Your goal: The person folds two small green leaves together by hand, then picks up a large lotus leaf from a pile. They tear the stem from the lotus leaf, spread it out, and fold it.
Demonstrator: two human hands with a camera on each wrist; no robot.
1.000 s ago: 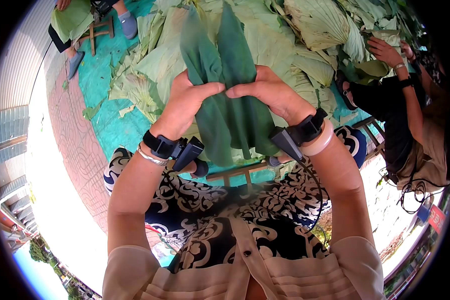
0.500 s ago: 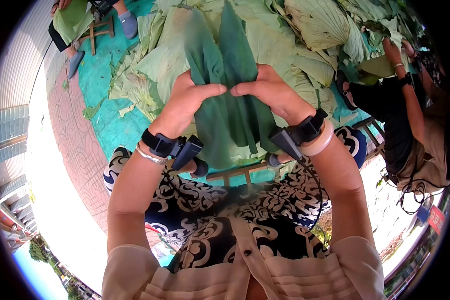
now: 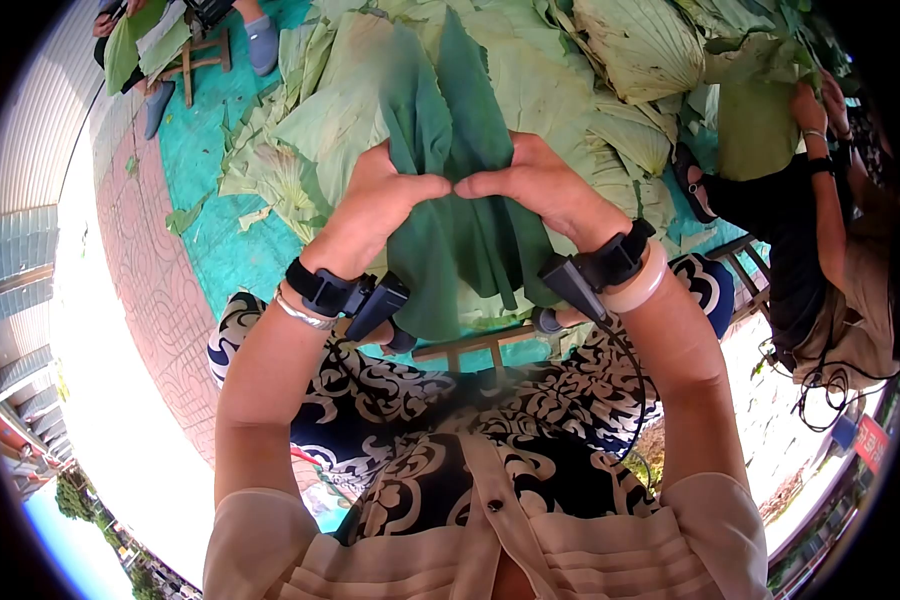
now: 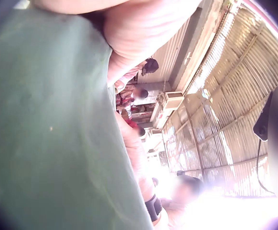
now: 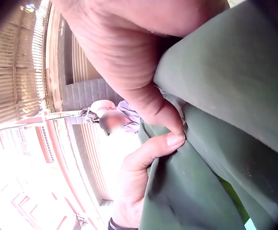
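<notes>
A dark green leaf (image 3: 425, 265) hangs in folds between the two hands, its two pointed parts standing up above them. The left hand (image 3: 375, 200) grips its left side and the right hand (image 3: 555, 190) its right side, thumbs on the near face with tips almost meeting; the other fingers are hidden behind it. In the left wrist view the leaf (image 4: 57, 124) fills the left side beside the left hand (image 4: 139, 28). The right wrist view shows the right hand (image 5: 124, 52) pinching the folded leaf (image 5: 191, 182), the left thumb close by.
Large pale green leaves (image 3: 340, 120) lie heaped over a teal sheet (image 3: 210, 280). At upper left, a person holds leaves beside a wooden stool (image 3: 200, 66). To the right, another seated person holds a leaf (image 3: 760, 130). A wooden frame (image 3: 470, 348) stands below the held leaf.
The leaf's upper points have shifted slightly right and closer together, while both hands keep their grip. The person on the right has raised a leaf; the one at upper left has moved theirs.
</notes>
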